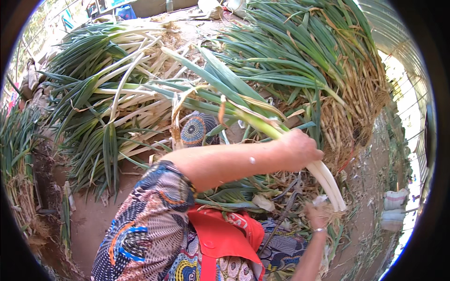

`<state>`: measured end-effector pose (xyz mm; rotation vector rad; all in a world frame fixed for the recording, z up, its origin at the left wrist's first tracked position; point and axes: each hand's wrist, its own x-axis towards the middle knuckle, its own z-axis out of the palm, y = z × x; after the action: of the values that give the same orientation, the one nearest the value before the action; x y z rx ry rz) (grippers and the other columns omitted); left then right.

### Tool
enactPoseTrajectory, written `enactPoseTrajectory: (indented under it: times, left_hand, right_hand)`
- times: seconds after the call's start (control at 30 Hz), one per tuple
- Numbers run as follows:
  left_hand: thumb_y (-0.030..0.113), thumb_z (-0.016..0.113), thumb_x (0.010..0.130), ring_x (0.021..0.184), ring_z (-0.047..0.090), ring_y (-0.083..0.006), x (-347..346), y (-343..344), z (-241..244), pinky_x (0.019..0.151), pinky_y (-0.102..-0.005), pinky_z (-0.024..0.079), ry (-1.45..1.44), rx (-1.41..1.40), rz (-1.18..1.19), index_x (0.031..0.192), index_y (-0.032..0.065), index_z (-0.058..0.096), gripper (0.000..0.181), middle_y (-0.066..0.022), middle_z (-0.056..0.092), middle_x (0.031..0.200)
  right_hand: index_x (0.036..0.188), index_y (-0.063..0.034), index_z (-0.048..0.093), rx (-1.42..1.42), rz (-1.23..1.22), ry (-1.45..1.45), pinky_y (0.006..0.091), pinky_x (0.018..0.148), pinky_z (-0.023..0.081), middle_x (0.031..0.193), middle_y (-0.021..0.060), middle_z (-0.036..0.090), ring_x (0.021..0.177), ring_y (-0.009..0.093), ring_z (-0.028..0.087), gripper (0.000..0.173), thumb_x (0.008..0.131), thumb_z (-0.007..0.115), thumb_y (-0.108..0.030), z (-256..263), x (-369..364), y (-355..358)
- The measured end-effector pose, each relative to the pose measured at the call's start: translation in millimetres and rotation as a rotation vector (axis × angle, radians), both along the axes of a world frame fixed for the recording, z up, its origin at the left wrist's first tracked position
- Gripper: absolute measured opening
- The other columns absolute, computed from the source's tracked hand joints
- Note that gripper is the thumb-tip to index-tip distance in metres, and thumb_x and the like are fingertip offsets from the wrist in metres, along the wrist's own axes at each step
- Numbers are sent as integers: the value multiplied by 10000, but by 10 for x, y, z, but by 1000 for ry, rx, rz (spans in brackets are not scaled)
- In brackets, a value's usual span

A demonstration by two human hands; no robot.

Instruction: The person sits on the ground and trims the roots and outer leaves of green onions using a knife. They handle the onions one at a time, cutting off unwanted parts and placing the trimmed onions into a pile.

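Note:
My left hand (299, 149) is closed round the pale stems of several green onions (325, 182). Their leaves reach up and left across the view, and their white lower ends hang down to the right. Low at the right, my right hand (316, 212) is at the root end of these stems, touching the roots or very close to them. Its fingers are blurred, and what they grip cannot be made out. Loose peelings and leaves lie around and below this hand.
A big pile of unpeeled green onions (351, 87) with brown stems lies at upper right. Peeled ones (133, 105) with white stems are heaped at left. Another bundle (21, 158) stands at the far left edge. Sacks (393, 209) sit at far right on the littered ground.

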<state>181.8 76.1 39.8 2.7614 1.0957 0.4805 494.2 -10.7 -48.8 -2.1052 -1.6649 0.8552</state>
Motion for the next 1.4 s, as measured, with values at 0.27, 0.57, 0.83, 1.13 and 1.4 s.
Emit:
enactPoseTrajectory:
  times: [0.27, 0.57, 0.83, 1.13, 1.4]
  left_hand:
    - [196, 660, 759, 775, 664, -233, 971, -173, 387, 676, -364, 484, -219, 202, -39, 931, 124, 616, 192, -53, 629, 840]
    - [165, 648, 799, 734, 568, -219, 1268, -25, 648, 675, -356, 455, -364, 382, 190, 1175, 71, 478, 423, -76, 543, 837]
    - [30, 554, 910, 869, 617, -303, 436, 693, 1339, 762, -364, 566, -1229, -120, 501, 1051, 17, 440, 182, -214, 571, 1010]
    - [160, 754, 808, 928, 620, -281, -272, 1096, 1223, 840, -412, 509, -1851, -168, 758, 1119, 28, 394, 494, -192, 582, 1026]
    - [281, 806, 784, 880, 571, -238, -201, 1055, 1039, 765, -418, 488, -1965, -406, 854, 1149, 4, 440, 586, -141, 571, 1013]
  right_hand:
    - [1307, -19, 477, 188, 168, 1012, 239, 538, 501, 921, 98, 639, 629, 117, 611, 582, 808, 754, -133, 449, -2244, 457]
    - [1245, -39, 513, 179, 11, 1180, 257, 426, 474, 956, 106, 665, 550, 145, 607, 465, 856, 735, -168, 290, -2438, 535]
    - [1412, 6, 336, 428, -35, 796, 235, 667, 526, 1186, 109, 579, 860, 138, 618, 573, 913, 612, -56, 128, -1873, 486]
    - [1238, 5, 569, 1045, 21, 336, 248, 653, 475, 1020, 72, 626, 779, 107, 585, 318, 921, 582, 6, 493, -1520, 449]
    - [1165, -48, 613, 1192, 198, -151, 371, 700, 493, 980, 129, 550, 813, 282, 573, 403, 787, 739, -107, 609, -1988, 820]
